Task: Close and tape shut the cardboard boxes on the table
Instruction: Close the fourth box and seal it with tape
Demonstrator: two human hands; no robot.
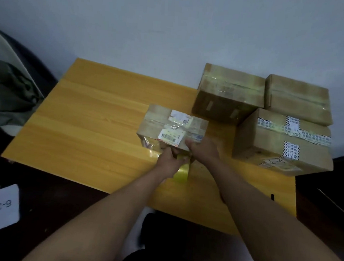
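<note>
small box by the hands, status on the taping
Left hand grips tape roll at near side. Right hand presses small box near edge. Three other boxes stand right, taped. Nothing in the way.

Both forearms are bare to the frame edge, no sleeves showing; dark trousers [158, 259] below.

You see a honey-yellow wood-grain table [90, 124], brown boxes, one box [172, 128] bearing white barcode labels, another box [282, 142] crossed by black-and-white printed tape, a translucent yellow tape roll [182, 173], and a pale grey wall [174, 28].
</note>
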